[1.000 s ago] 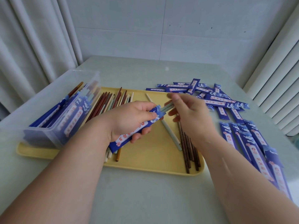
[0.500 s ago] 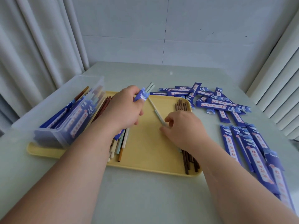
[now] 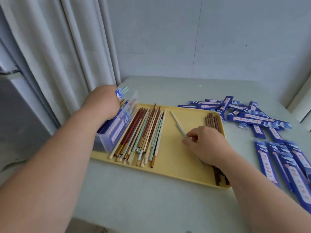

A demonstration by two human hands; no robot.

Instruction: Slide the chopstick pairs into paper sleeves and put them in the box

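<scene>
My left hand grips 1 sleeved pair above the box. My right hand pinches a pale chopstick on the tray. Risk: tilting lets the pair slide from its sleeve.

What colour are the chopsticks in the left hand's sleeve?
The chopsticks are pale mint green, poking from the blue sleeve in the left hand; head view.

Lane down tray middle
Bare between chopstick pile and dark chopsticks; crossed by right hand; walled left by box, littered right with sleeves.
</scene>
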